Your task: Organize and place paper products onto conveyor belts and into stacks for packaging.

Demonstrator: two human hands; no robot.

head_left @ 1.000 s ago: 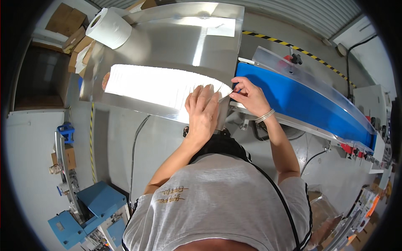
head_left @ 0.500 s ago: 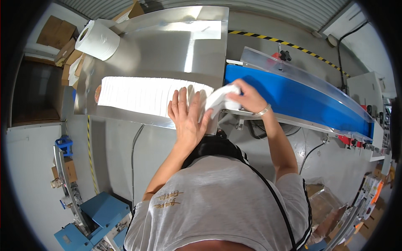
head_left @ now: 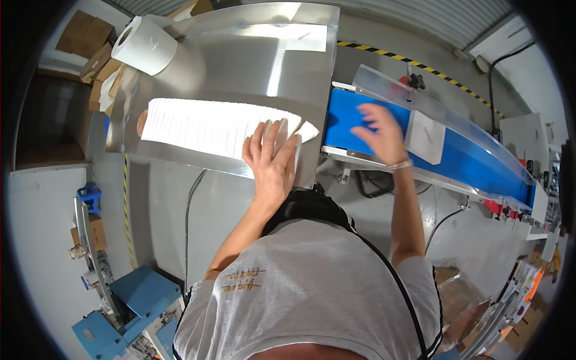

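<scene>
A long row of overlapping white flat packets (head_left: 198, 129) lies across a shiny metal table (head_left: 228, 66). My left hand (head_left: 271, 157) rests on the row's right end, fingers stretched out over the packets and thumb beside the last ones. One packet at that end (head_left: 308, 131) sticks out at an angle. Over the near end of a blue conveyor belt (head_left: 480, 159) is my right hand (head_left: 384, 133), somewhat blurred, with fingers apart and nothing in them. Just right of it, a single white packet (head_left: 427, 138) lies flat on the belt.
A large white roll (head_left: 153, 54) stands at the table's far left, with cardboard boxes (head_left: 84, 33) beyond. A round brownish object (head_left: 142, 123) touches the row's left end. A clear guard (head_left: 384, 84) with a black knob (head_left: 416, 81) runs along the belt's far side.
My right hand has moved right from the table's edge and let go of the white packet, which now lies on the belt. My left hand has stayed on the row.
</scene>
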